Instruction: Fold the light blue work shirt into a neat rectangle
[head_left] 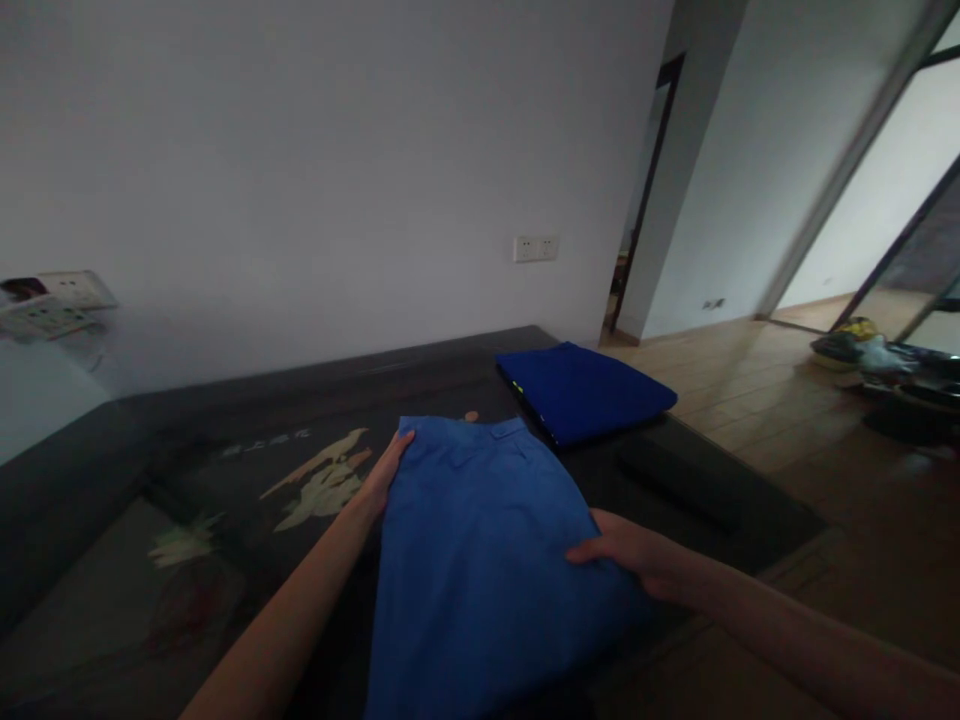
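Note:
Light blue trousers (480,540), with the waistband at the far end, lie in front of me over the dark table and run out of view at the bottom. At the waistband's left corner, my left hand (388,468) is closed on the edge. My right hand (619,548) pinches the right side lower down, thumb on top and fingers hidden underneath. Some soft creases cross the cloth below the waistband. Just beyond, a folded darker blue cloth (589,390) rests on the table, apart from both hands.
The dark table (375,385) has a printed bird-and-flower pattern and stands against a pale wall (337,180). A dark oblong item (675,485) lies near its right edge. A wall socket (535,248) is above the table. Bags and clutter (885,355) sit on the wooden floor to the right.

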